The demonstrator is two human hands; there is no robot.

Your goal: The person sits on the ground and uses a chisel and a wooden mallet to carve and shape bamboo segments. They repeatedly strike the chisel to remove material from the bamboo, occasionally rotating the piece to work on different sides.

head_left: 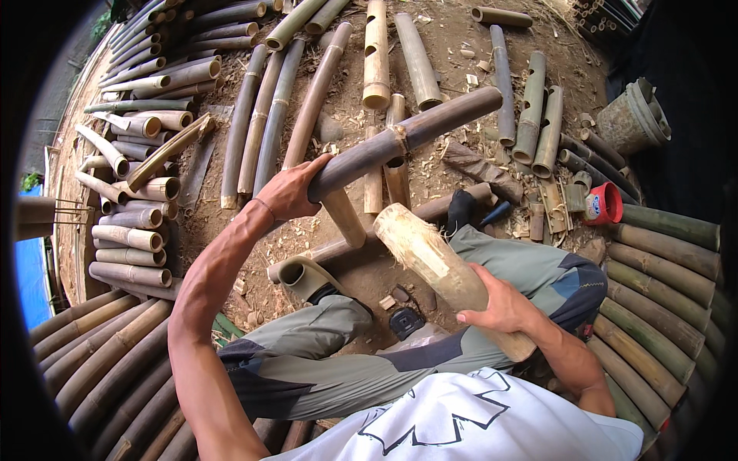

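Bamboo pole (407,134), grasped by left fingers (307,173); right fingers (492,311) clench wooden mallet (442,269) amid bamboo offcuts (530,107).

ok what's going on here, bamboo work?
Yes. A seated person's left hand grips a dark bamboo pole fitted onto pale pegs. The right hand holds a thick wooden club angled toward the joint. Cut bamboo lengths lie all around on the chip-strewn ground, with a red tin at right.
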